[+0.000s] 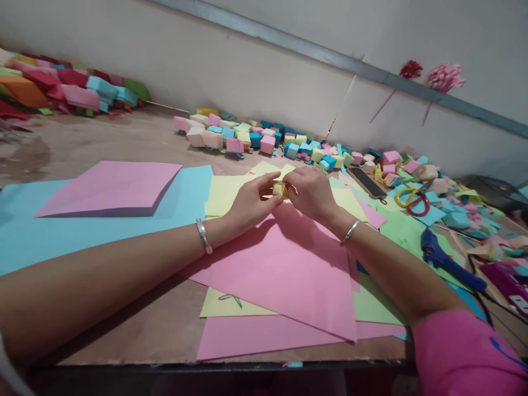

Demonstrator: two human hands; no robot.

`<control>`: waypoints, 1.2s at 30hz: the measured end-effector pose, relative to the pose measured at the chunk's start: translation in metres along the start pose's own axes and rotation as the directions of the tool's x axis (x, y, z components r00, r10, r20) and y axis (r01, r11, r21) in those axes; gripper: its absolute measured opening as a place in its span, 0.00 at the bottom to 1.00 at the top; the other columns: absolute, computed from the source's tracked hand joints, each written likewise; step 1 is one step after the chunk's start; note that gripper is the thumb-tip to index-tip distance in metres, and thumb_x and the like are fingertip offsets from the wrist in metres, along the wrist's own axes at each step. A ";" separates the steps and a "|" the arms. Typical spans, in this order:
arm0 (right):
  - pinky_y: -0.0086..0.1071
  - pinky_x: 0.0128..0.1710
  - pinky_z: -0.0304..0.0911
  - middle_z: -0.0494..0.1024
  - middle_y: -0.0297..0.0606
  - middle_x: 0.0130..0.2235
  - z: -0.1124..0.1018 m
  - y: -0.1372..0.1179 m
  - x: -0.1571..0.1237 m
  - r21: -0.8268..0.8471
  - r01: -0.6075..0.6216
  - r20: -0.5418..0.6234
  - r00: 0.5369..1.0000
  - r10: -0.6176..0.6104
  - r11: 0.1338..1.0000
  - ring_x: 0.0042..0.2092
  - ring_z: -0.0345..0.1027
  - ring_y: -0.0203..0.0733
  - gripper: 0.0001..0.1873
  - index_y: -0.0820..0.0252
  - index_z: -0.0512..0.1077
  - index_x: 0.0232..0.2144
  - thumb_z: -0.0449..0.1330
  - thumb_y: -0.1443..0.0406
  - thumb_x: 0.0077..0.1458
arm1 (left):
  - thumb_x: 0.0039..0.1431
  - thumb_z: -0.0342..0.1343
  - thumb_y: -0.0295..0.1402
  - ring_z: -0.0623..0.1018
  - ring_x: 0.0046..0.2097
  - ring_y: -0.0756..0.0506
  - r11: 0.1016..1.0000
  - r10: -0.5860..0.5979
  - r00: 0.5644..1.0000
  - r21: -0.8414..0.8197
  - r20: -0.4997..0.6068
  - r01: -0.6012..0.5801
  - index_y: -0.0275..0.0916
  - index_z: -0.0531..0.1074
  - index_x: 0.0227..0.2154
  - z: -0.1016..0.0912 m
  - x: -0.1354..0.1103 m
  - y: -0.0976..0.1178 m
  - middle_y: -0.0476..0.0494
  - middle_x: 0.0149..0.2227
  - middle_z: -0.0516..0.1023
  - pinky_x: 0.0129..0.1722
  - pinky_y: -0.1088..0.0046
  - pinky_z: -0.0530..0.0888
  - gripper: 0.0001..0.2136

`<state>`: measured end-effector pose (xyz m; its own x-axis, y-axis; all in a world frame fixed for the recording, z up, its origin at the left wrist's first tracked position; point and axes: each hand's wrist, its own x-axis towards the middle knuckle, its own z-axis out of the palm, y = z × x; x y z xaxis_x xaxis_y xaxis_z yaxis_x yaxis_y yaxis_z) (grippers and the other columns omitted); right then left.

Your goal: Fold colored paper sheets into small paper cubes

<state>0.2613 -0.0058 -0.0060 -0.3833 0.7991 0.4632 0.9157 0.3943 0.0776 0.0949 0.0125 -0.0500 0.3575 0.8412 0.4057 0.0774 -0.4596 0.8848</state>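
Note:
My left hand (pixel 251 201) and my right hand (pixel 311 191) meet over the middle of the table. Both pinch a small folded piece of yellow paper (pixel 280 188) between fingers and thumbs. Each wrist wears a silver bangle. The hands hover above a large pink paper sheet (pixel 289 269) that lies on yellow sheets (pixel 225 192) and more pink ones. How far the yellow piece is folded is hidden by my fingers.
A blue sheet (pixel 82 225) with a pink sheet (pixel 111 187) on it lies at the left. Several folded paper cubes (pixel 256 137) line the wall. Scissors (pixel 410 199), a phone (pixel 366 181), a blue glue gun (pixel 445 258) and paper scraps crowd the right side.

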 end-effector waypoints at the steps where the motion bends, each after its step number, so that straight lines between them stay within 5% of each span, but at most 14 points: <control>1: 0.36 0.36 0.49 0.78 0.44 0.34 0.001 0.000 0.000 -0.019 0.019 -0.007 1.000 -0.019 1.000 0.37 0.65 0.43 0.13 0.64 0.76 0.32 0.51 0.71 0.56 | 0.52 0.60 0.30 0.79 0.44 0.42 1.000 0.002 1.000 -0.001 -0.002 -0.002 0.33 0.70 0.53 0.000 0.000 0.000 0.36 0.46 0.79 0.42 0.65 0.77 0.24; 13: 0.38 0.35 0.45 0.76 0.42 0.33 0.001 -0.018 -0.007 -0.198 0.107 -0.020 0.993 -0.113 0.974 0.36 0.62 0.43 0.13 0.63 0.74 0.31 0.50 0.72 0.60 | 0.54 0.49 0.26 0.75 0.35 0.47 0.977 0.018 1.000 0.213 0.013 -0.021 0.38 0.76 0.41 0.000 0.000 0.007 0.45 0.36 0.79 0.35 0.70 0.74 0.15; 21: 0.38 0.36 0.45 0.77 0.41 0.34 0.006 -0.016 -0.008 -0.183 0.052 -0.035 0.998 -0.059 0.982 0.38 0.64 0.45 0.11 0.61 0.76 0.35 0.52 0.69 0.61 | 0.55 0.50 0.28 0.77 0.44 0.45 0.977 0.037 0.999 0.209 -0.015 -0.033 0.35 0.69 0.56 0.001 0.002 -0.008 0.40 0.46 0.79 0.46 0.65 0.75 0.23; 36: 0.38 0.36 0.44 0.75 0.41 0.30 0.010 -0.013 -0.007 -0.234 0.125 -0.068 0.987 -0.144 0.964 0.35 0.61 0.43 0.15 0.62 0.75 0.31 0.50 0.68 0.63 | 0.55 0.50 0.26 0.77 0.46 0.44 0.965 0.041 0.999 0.260 -0.019 -0.035 0.35 0.69 0.56 0.002 0.000 -0.004 0.38 0.49 0.78 0.48 0.65 0.75 0.24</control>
<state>0.2508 -0.0120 -0.0194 -0.5022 0.7013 0.5060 0.8634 0.3734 0.3393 0.0961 0.0137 -0.0535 0.3431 0.8266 0.4461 0.3039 -0.5471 0.7799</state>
